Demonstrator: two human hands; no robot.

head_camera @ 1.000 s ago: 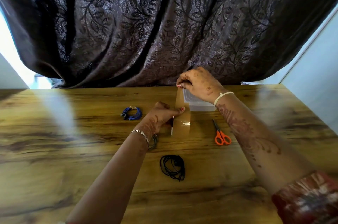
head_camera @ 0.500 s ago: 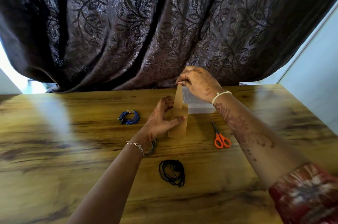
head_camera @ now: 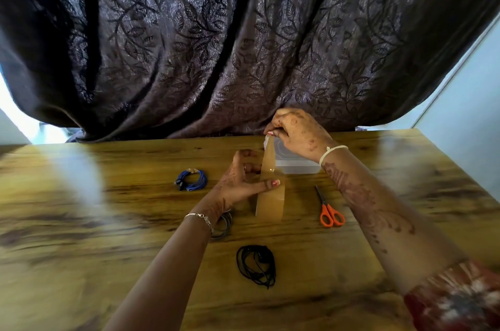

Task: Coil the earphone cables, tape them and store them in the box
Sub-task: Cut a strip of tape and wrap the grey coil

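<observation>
The fingers of your right hand (head_camera: 295, 133) pinch the free end of the tape strip (head_camera: 267, 157); your left hand (head_camera: 240, 182) grips the tape roll (head_camera: 270, 203) mid-bench. Slacken, and the strip may fold onto itself. The black coil (head_camera: 256, 265) lies toward the near edge, the box (head_camera: 297, 167) toward the far edge.

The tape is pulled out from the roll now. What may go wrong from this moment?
1. Both hands are busy: the right hand pinches the tape strip, the left hand holds the tape roll. The scissors lie apart on the table, so reaching for them may let the strip fold and stick to itself.
2. The grey coil lies under the left wrist; moving that arm might drag or loosen it.
</observation>
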